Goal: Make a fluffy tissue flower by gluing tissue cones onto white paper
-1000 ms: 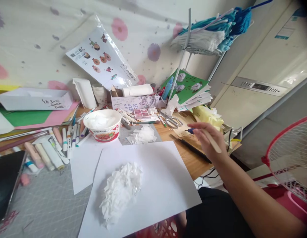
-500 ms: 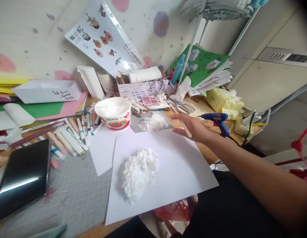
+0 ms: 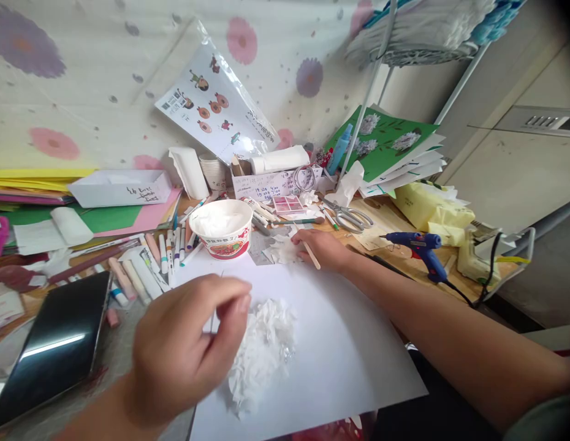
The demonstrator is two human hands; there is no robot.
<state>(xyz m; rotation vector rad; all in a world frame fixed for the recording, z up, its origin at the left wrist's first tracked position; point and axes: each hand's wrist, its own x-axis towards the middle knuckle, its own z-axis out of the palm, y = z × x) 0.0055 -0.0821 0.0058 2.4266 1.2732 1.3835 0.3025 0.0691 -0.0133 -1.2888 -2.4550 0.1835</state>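
A large white sheet of paper point(image 3: 353, 343) lies in front of me. On its left half is a ring-like cluster of crumpled white tissue pieces point(image 3: 266, 355), with a small shiny patch at its right side. My left hand point(image 3: 193, 343) hovers over the sheet's left edge, thumb and forefinger pinched together; whatever is between them cannot be made out. A flat wooden craft stick point(image 3: 312, 257) is held in my right hand point(image 3: 324, 248), whose fingertips touch the pile of loose white tissue scraps point(image 3: 282, 250). Left of that pile stands a paper bowl point(image 3: 220, 236) with white stuff inside.
Markers point(image 3: 172, 245) crowd the left side, near a black tablet point(image 3: 50, 349). Scissors point(image 3: 349, 215) lie behind my right hand. A blue glue gun point(image 3: 418, 245) with a cord sits at the right, by a yellow tissue pack point(image 3: 432, 205). A metal pole point(image 3: 370, 92) rises behind.
My left hand has come into view over the sheet, pinched. My right hand has moved left to the tissue scraps, still with the craft stick. The camera view has shifted.
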